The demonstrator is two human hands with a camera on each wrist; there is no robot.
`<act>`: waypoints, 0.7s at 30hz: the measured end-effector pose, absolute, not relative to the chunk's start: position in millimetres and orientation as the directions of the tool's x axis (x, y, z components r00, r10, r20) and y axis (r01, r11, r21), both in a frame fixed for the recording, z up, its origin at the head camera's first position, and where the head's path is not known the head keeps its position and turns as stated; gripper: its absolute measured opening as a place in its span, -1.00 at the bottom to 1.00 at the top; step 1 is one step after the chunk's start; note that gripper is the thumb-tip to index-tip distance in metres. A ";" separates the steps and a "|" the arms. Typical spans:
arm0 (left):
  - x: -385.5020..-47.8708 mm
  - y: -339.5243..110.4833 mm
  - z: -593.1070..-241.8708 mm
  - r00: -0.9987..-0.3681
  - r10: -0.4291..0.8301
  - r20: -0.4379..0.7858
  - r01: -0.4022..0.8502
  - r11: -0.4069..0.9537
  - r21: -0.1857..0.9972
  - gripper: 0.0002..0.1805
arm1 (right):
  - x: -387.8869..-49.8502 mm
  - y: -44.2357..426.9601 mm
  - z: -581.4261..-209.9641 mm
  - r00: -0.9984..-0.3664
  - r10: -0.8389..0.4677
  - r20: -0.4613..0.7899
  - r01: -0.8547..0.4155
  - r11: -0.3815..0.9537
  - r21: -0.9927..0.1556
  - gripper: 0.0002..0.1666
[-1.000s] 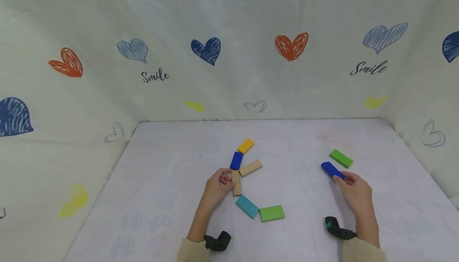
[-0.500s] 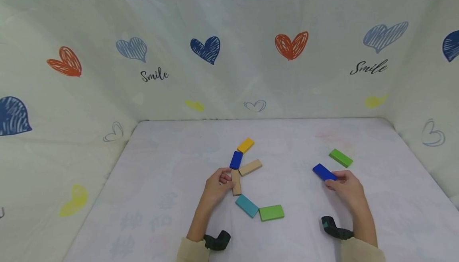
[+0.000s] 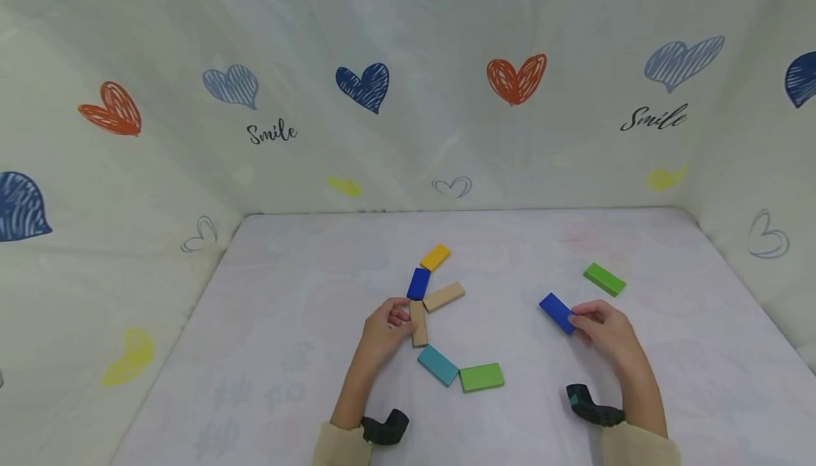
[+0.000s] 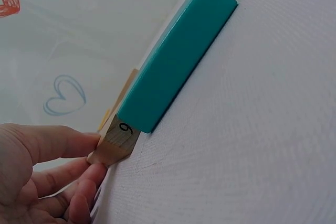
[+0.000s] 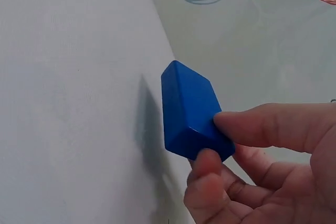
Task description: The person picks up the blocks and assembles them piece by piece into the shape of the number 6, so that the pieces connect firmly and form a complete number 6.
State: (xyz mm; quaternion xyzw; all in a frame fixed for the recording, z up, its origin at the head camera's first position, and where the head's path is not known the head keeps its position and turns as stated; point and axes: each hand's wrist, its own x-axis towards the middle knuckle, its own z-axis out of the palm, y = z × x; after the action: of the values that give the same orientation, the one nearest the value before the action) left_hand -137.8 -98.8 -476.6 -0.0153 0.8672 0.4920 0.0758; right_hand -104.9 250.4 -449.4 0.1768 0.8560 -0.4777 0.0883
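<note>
Blue block (image 3: 557,313) held just clear of the worktop (image 3: 510,253), pinched near one end by the fingers (image 5: 207,166) of the right hand (image 3: 605,331). Could pivot or drop if that end-hold slackens. Left hand (image 3: 382,331) pinches a plain wooden block (image 3: 418,324); a twitch there might skew the adjoining teal block (image 3: 438,365).

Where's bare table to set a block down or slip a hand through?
Free: left of the left hand; between the yellow block and the far-right green block; between the near green block and the right hand. Crowded: around the pinched tan block, with a blue block and teal block at its ends.
</note>
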 end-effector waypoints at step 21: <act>-135.7 -100.1 -474.5 -0.989 0.055 -0.140 -0.091 0.519 0.850 -0.54 | -103.3 228.9 -448.5 -0.930 -0.242 -0.277 0.177 0.366 -0.914 -0.24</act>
State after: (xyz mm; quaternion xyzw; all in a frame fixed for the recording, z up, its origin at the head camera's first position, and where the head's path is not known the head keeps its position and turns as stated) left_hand -135.7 -100.1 -474.5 -0.0105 0.8684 0.4902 0.0745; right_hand -103.3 228.9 -448.5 -0.0201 0.8053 -0.5625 0.1859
